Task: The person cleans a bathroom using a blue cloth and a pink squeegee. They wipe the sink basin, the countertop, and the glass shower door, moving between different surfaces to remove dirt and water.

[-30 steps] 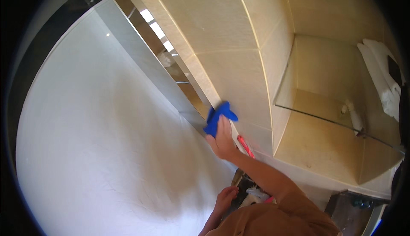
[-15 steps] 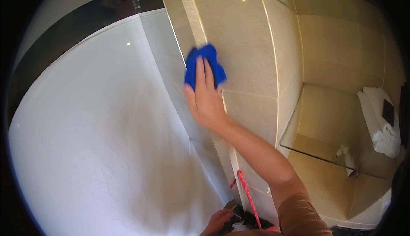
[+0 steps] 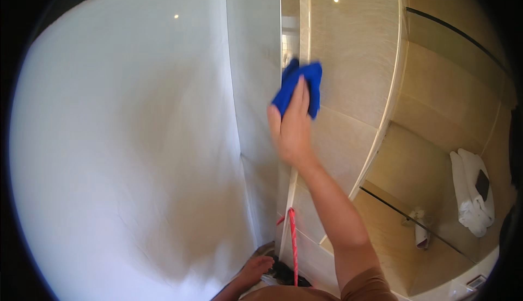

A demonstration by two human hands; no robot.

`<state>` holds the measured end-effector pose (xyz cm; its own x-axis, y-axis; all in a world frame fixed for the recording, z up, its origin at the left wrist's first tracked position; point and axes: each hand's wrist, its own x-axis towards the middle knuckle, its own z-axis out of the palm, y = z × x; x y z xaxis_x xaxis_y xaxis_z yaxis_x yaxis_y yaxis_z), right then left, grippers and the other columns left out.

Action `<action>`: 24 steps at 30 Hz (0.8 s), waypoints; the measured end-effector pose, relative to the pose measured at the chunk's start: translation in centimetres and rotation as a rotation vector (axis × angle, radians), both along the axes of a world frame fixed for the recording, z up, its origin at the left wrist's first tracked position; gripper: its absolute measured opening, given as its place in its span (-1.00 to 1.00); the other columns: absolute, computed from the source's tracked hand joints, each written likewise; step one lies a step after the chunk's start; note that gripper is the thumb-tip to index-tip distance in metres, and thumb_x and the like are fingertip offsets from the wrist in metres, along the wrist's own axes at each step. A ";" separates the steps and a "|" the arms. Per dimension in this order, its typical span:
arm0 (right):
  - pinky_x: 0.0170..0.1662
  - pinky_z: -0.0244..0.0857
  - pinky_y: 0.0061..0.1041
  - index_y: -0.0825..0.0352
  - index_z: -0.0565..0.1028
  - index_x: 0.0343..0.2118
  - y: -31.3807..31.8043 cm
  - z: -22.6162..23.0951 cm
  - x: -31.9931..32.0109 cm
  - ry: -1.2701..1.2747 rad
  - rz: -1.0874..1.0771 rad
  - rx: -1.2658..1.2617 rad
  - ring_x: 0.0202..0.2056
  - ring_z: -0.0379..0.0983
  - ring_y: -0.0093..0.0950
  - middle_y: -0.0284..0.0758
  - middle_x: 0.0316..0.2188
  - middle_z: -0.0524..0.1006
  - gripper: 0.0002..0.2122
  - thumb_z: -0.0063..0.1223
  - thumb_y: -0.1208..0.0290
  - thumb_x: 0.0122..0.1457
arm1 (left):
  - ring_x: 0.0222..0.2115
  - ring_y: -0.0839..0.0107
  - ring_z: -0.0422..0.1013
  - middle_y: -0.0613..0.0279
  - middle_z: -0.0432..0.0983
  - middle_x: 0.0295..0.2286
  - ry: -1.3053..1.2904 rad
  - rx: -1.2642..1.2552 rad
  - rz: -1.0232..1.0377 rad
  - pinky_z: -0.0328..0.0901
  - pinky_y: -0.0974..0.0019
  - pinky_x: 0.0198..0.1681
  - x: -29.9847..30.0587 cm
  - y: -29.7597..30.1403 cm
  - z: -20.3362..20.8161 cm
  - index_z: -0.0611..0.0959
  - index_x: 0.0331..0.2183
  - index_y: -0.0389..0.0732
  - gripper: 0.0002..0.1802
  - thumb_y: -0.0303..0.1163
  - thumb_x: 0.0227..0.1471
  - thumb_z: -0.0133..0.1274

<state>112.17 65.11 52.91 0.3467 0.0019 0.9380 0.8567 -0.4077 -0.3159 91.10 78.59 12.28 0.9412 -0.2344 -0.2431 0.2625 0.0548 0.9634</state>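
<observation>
My right hand [image 3: 295,132] presses a folded blue cloth [image 3: 298,88] against the narrow upright edge where the beige tiled wall [image 3: 354,56] meets a shiny strip [image 3: 290,12]. Its fingers lie over the cloth, and the arm reaches up from the lower right. Low in view, my left hand [image 3: 256,271] is beside the bottom of the large white surface [image 3: 109,137]. The fingers there look curled together, and anything inside them is hidden. A red patterned cord [image 3: 294,241] hangs along the tile edge between my two arms.
At right is a tiled niche with glass shelves [image 3: 419,219]. A rolled white towel [image 3: 471,192] with a dark card [image 3: 482,185] rests there, near a small vase with pale flowers [image 3: 420,230]. Dark items [image 3: 286,274] sit below my left hand.
My view has swung left, so the scene sits further right. My right hand still presses the blue cloth near the wall edge, the cloth's folds slightly changed. The left hand remains low.
</observation>
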 end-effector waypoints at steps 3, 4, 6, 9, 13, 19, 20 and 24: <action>0.36 0.02 -0.08 0.64 -0.13 0.37 0.7 -11.9 -0.5 0.171 -0.103 -0.041 0.32 0.03 0.25 0.28 0.36 -0.03 -0.21 0.08 0.32 0.29 | -0.30 0.58 0.42 0.38 0.58 -0.26 -0.007 -0.025 0.040 0.36 0.43 -0.20 0.1 -0.7 -0.5 0.64 -0.01 -0.24 -0.62 -0.20 0.25 0.14; 0.36 0.01 -0.08 0.65 -0.14 0.36 0.7 -16.0 -0.9 0.230 -0.107 -0.027 0.33 0.02 0.24 0.27 0.36 -0.03 -0.20 0.08 0.32 0.29 | -0.32 0.60 0.41 0.41 0.56 -0.29 -0.030 -0.035 0.023 0.35 0.45 -0.22 0.3 -1.3 -0.4 0.65 -0.03 -0.23 -0.64 -0.20 0.25 0.14; 0.38 -0.01 -0.11 0.67 -0.13 0.36 0.4 -23.0 -2.1 0.381 -0.157 -0.049 0.34 0.01 0.20 0.26 0.37 -0.05 -0.23 0.04 0.34 0.31 | -0.33 0.62 0.40 0.42 0.56 -0.31 -0.068 -0.031 -0.074 0.34 0.46 -0.22 1.1 -2.2 -0.8 0.65 -0.03 -0.22 -0.63 -0.18 0.26 0.13; 0.35 0.05 -0.13 0.62 -0.06 0.37 -0.9 -30.3 -3.2 0.522 -0.156 -0.014 0.32 0.12 0.10 0.19 0.33 0.13 -0.30 -0.05 0.31 0.36 | -0.28 0.61 0.43 0.39 0.58 -0.28 -0.073 0.005 -0.173 0.36 0.44 -0.16 1.5 -4.1 -0.2 0.64 -0.03 -0.25 -0.64 -0.19 0.28 0.12; 0.23 0.27 -0.26 0.41 0.22 0.31 -4.5 -33.7 -3.6 1.181 0.444 0.616 0.14 0.44 -0.18 -0.09 0.11 0.51 -0.50 -0.17 0.20 0.44 | -0.14 0.57 0.46 0.34 0.60 -0.14 -0.176 -0.039 -0.259 0.36 0.42 -0.10 0.8 -6.0 -0.6 0.62 0.00 -0.22 -0.64 -0.19 0.30 0.11; 0.30 0.21 -0.14 0.32 0.29 0.29 -8.0 -29.5 -11.0 1.312 1.031 0.995 0.21 0.40 -0.21 -0.17 0.20 0.46 -0.52 -0.21 0.12 0.45 | -0.16 0.53 0.51 0.29 0.63 -0.15 -0.113 -0.247 -0.102 0.42 0.36 -0.07 -1.0 -6.1 -0.2 0.62 0.00 -0.21 -0.71 -0.35 0.28 0.11; 0.32 0.18 -0.14 0.31 0.30 0.30 -8.3 -30.2 -11.9 1.312 1.049 1.065 0.22 0.39 -0.21 -0.18 0.22 0.45 -0.52 -0.22 0.13 0.45 | -0.17 0.49 0.52 0.26 0.63 -0.14 -0.043 -0.332 -0.035 0.44 0.33 -0.10 -1.3 -5.8 -0.1 0.59 0.01 -0.22 -0.72 -0.41 0.28 0.09; 0.33 0.15 -0.12 0.35 0.32 0.29 -10.0 -32.3 -14.5 1.429 1.100 1.139 0.24 0.36 -0.23 -0.19 0.22 0.45 -0.49 -0.19 0.10 0.43 | -0.09 0.35 0.52 0.10 0.61 -0.12 -0.165 -0.403 0.139 0.41 0.22 0.02 -2.2 -3.9 3.4 0.56 0.02 -0.29 -0.73 -0.47 0.31 0.01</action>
